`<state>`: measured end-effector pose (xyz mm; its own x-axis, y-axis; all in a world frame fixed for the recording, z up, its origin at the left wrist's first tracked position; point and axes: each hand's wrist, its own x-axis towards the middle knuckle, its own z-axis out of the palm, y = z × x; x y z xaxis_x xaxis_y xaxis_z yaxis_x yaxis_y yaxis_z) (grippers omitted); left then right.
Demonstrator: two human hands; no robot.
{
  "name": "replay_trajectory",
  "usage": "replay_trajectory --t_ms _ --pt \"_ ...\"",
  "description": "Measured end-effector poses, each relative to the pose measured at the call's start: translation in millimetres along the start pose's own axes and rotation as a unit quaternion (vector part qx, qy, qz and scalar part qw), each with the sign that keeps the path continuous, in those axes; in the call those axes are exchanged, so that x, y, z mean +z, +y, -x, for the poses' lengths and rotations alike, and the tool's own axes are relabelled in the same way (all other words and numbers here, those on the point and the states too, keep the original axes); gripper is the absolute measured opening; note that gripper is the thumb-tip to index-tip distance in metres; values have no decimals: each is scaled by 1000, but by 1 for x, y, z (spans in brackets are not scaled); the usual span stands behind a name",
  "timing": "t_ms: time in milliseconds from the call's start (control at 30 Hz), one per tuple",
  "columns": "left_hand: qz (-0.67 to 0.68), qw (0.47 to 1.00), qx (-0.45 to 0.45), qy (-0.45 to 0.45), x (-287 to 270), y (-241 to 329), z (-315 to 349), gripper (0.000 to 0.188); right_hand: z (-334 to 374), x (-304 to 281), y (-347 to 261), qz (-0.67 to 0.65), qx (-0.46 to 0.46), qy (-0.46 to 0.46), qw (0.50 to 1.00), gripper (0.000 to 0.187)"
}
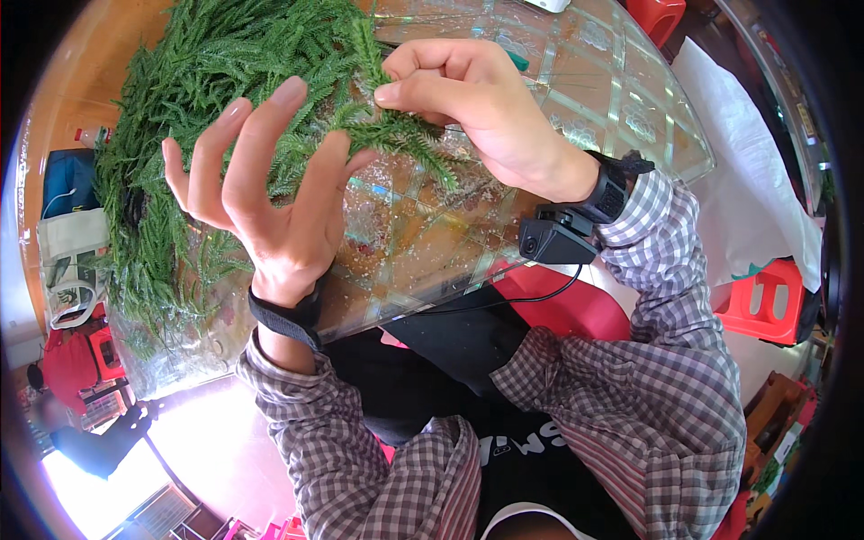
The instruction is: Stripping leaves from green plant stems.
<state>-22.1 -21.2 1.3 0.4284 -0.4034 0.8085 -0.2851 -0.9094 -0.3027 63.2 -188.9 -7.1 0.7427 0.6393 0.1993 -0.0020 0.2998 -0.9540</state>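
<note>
My right hand (477, 103) pinches a green artificial pine sprig (405, 137) between thumb and forefinger. The sprig's needled arms spread upward and down to the right. At its left end, the thumb and forefinger of my left hand (270, 184) close in a loose pinch, while the other fingers are raised and spread. The exact contact at the left fingertips is partly hidden. Behind and left of both hands lies a big heap of similar green sprigs (234, 54), some hanging over the table's left side.
The table (405, 243) has a clear patterned cover strewn with small white bits. A black camera-like device (553, 236) with a cable is near my right wrist. Red stools (765, 301), a white sheet (747, 162) and a printed bag (72, 261) stand around. Another person's dark sleeve (99, 445) shows lower left.
</note>
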Motion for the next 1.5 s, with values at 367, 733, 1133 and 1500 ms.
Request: replay_trajectory --t_ms 367,733,1133,1500 --pt "167 983 -73 11 9 -7 -4 13 2 0 5 -24 -71 23 997 8" --pt "245 962 -118 -13 12 -8 -2 12 -3 -6 -10 10 37 -88 995 10" --pt "190 978 -84 -6 12 -3 -3 13 -2 -5 -2 -24 43 -41 998 11" --pt "190 979 -71 -5 11 -2 -4 11 2 1 1 -61 31 21 997 5"
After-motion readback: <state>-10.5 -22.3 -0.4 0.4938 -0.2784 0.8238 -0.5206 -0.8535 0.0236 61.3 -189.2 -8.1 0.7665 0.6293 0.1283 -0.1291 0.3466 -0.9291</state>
